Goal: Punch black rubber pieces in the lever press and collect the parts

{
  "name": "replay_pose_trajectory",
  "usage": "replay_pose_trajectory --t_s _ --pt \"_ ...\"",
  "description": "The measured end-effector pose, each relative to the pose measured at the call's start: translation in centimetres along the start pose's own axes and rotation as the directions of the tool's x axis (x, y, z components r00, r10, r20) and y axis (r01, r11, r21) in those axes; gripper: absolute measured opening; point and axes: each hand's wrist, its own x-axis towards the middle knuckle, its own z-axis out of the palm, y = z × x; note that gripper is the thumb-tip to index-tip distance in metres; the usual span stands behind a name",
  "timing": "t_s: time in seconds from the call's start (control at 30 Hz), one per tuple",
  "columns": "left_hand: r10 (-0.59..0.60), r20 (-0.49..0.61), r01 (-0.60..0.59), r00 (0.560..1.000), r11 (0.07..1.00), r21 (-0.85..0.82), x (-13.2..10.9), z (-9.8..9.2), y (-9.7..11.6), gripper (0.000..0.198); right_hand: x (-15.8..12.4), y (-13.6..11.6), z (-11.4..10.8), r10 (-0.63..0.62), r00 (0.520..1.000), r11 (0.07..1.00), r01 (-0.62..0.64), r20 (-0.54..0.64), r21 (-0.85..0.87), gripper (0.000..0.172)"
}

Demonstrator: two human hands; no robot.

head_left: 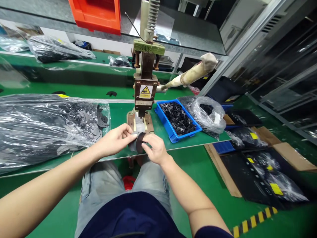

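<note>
Head view: a dark part (pixel 137 142) is being pinched by the closed fingers of the left hand (pixel 115 141) and right hand (pixel 155 149), just before the press (pixel 145 86) base; a blue bin (pixel 186 135) is sitting right of the press.

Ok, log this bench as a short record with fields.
left hand: pinches the dark curved part at its left edge
right hand: grips the same part from the right
place: just before the press base, at the table edge
press: upright, lever out to the right
blue tray: right of the press, holds small black pieces
plastic bag: left on the table, full of dark flat rings
</note>
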Motion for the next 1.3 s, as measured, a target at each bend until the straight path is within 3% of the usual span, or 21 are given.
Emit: replay_pose_trajectory --t_s 0.07,0.13,0.2,0.33,0.4,0.57,0.63,0.73,0.9,1.07,1.17,1.3 --pt "0.160 -0.091 -0.140 0.983 0.972 0.191 -0.3 0.2 0.4 0.038 0.0 0.1 -0.1 -0.023 1.000 0.998 0.024 0.015 -0.065 0.011" --pt "0.268 -0.053 -0.240 0.962 0.923 0.299 -0.5 0.7 0.7 0.039 0.1 0.1 0.0 -0.040 0.999 0.993 0.042 0.018 -0.108 0.010" --pt "0.261 -0.007 -0.246 0.965 0.920 0.305 -0.3 1.3 0.6 0.046 0.1 0.1 0.0 -0.061 0.998 0.989 0.064 0.026 -0.131 0.010" --pt "0.062 0.072 -0.069 0.995 0.993 0.098 0.3 1.9 -0.5 0.053 -0.2 -0.2 -0.2 -0.049 0.997 0.995 0.054 0.057 -0.078 0.013" --pt "0.032 0.125 -0.029 0.992 0.999 -0.022 0.5 1.9 -0.9 0.054 -0.3 -0.5 -0.5 0.002 0.999 1.000 -0.001 0.050 -0.025 0.014" --pt "0.027 0.035 -0.013 0.999 0.936 -0.353 0.3 2.6 -0.8 0.046 -0.3 -1.2 -2.0 0.087 0.995 0.991 -0.090 0.041 0.097 0.016" --pt "0.005 0.152 0.068 0.988 0.878 -0.474 0.0 3.2 -1.1 0.052 -0.2 -1.5 -2.9 0.080 0.992 0.985 -0.093 0.095 0.144 0.017" --pt "0.011 0.328 0.160 0.945 0.858 -0.488 -0.4 4.1 -1.9 0.045 -0.3 -2.1 -4.3 0.159 0.970 0.956 -0.198 0.186 0.217 0.021" --pt "0.061 0.315 0.062 0.947 0.929 -0.365 -0.5 4.6 -3.7 0.039 -0.1 -2.8 -6.6 0.398 0.869 0.854 -0.468 0.294 0.226 0.017" --pt "0.113 0.133 -0.124 0.985 0.989 0.080 0.2 3.1 -8.5 0.034 1.9 -1.3 -9.7 0.439 0.845 0.880 -0.473 0.307 0.044 0.014" --pt "0.229 0.087 -0.245 0.970 0.911 0.331 0.0 2.1 -11.7 0.027 4.0 0.9 -11.6 0.442 0.855 0.896 -0.433 0.271 -0.098 0.017" --pt "0.445 0.096 -0.431 0.890 0.755 0.494 -0.6 2.1 -13.6 0.019 8.0 5.7 -13.6 0.467 0.864 0.861 -0.396 0.188 -0.318 0.020"
